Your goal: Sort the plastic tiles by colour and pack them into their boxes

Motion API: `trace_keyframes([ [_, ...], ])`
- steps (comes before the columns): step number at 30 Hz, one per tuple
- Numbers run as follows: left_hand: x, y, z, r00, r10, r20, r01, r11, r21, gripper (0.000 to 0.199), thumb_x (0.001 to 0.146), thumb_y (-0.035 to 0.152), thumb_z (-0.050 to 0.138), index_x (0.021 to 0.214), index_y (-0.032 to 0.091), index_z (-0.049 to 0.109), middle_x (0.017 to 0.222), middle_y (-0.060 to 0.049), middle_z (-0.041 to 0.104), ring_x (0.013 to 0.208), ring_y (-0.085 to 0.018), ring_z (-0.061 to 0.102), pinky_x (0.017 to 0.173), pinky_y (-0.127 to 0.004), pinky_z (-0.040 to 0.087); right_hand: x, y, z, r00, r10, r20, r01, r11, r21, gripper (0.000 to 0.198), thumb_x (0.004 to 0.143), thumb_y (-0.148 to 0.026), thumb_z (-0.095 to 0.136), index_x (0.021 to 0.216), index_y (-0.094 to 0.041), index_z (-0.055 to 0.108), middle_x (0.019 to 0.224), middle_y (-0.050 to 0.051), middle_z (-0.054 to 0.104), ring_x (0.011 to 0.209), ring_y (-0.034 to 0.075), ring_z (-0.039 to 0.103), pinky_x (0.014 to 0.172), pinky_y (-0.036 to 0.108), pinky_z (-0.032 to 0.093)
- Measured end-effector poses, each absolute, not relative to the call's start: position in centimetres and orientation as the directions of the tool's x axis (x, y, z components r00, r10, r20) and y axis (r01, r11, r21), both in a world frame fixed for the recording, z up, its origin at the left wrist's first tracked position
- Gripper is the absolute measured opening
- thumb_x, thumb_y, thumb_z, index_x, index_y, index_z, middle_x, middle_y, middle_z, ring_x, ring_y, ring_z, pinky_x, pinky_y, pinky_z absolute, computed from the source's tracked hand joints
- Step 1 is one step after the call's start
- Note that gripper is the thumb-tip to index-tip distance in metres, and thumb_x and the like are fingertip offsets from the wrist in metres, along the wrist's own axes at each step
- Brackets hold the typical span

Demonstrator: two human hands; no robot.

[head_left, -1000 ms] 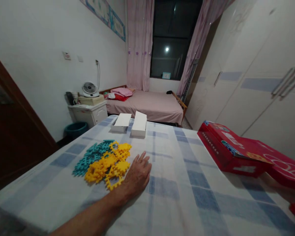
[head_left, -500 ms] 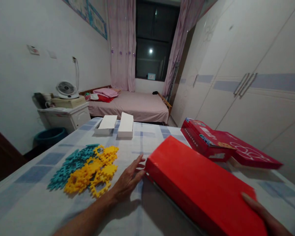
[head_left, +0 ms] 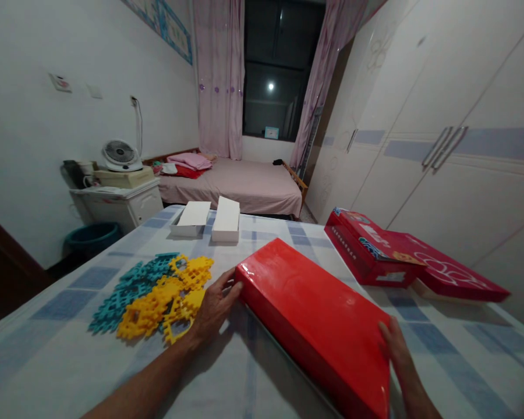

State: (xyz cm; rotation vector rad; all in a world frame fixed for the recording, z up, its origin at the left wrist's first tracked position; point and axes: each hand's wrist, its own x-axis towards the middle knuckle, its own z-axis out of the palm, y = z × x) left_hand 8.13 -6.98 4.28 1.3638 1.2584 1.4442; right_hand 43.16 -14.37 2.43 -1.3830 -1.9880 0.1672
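A large glossy red box (head_left: 314,314) sits at a slant over the near part of the table, its plain face up. My left hand (head_left: 218,299) grips its far left corner, thumb along the side and fingers partly hidden behind it. On the opposite end, my right hand (head_left: 395,343) presses against the right edge, with the fingertips on top. Left of my left hand lies a heap of yellow plastic pieces (head_left: 152,308), interlocking in shape. Teal plastic pieces (head_left: 126,297) are piled against them on the outer side.
Two white boxes (head_left: 226,220) stand at the table's far edge. To the right, a dark red printed box (head_left: 367,250) has a flat red box or lid (head_left: 449,265) leaning by it. A checked cloth (head_left: 65,305) covers the table; a bed (head_left: 240,180) lies beyond.
The red box has moved left. My left hand has closed onto its corner, and my right hand has shifted left with its end, showing more fully.
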Motion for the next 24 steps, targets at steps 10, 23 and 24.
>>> trace_keyframes([
  [10, 9.1, -7.3, 7.1, -0.249, 0.905, 0.346, 0.067, -0.340, 0.938, 0.048, 0.081, 0.034, 0.059, 0.127, 0.021, 0.053, 0.129, -0.005, 0.055, 0.119, -0.021, 0.052, 0.096, -0.031, 0.046, 41.6, -13.3, 3.2, -0.232, 0.810, 0.539, 0.845, 0.442, -0.300, 0.072, 0.081, -0.043, 0.057, 0.144, -0.031, 0.024, 0.152, 0.006, 0.025, 0.134, 0.033, 0.032, 0.101, 0.052, 0.042],
  [23, 14.6, -8.2, 17.0, -0.070, 0.756, 0.651, 0.077, -0.646, 0.759, 0.036, 0.078, 0.015, 0.063, 0.113, 0.021, 0.063, 0.121, -0.005, 0.057, 0.113, -0.019, 0.054, 0.097, -0.035, 0.046, 37.3, -13.9, 8.4, -0.151, 0.672, 0.725, 0.931, 0.343, -0.124, 0.094, 0.072, -0.055, 0.062, 0.146, -0.021, 0.015, 0.139, 0.018, 0.043, 0.122, 0.041, 0.044, 0.092, 0.059, 0.041],
  [24, 15.5, -8.5, 17.6, -0.039, 0.719, 0.694, 0.103, -0.688, 0.719, 0.038, 0.078, 0.013, 0.062, 0.114, 0.022, 0.062, 0.122, -0.004, 0.056, 0.114, -0.019, 0.053, 0.098, -0.037, 0.046, 36.7, -14.0, 8.7, -0.089, 0.673, 0.735, 0.936, 0.308, -0.169, 0.098, 0.071, -0.055, 0.063, 0.147, -0.019, 0.012, 0.140, 0.020, 0.041, 0.120, 0.042, 0.047, 0.090, 0.058, 0.042],
])
